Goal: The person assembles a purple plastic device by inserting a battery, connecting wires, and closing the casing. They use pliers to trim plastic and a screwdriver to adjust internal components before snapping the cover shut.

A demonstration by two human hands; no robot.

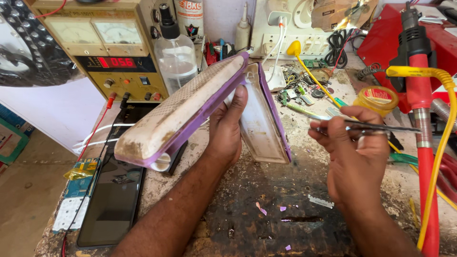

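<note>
My left hand (227,128) grips a worn white and purple casing that is split open like a book. Its front half (183,112) juts out towards the left, dirty and cream-coloured with a purple rim. Its back half (263,119) stands upright on edge to the right of my thumb. My right hand (354,157) is apart from the casing on the right and holds metal tweezers (381,127), lying level with the tips pointing right.
A yellow bench power supply (107,47) and a clear pump bottle (174,52) stand at the back left. A dark phone (114,200) lies front left. A red hot-air tool (421,95) and yellow cable (445,143) stand right. A razor blade (320,202) and purple scraps lie on the scorched bench.
</note>
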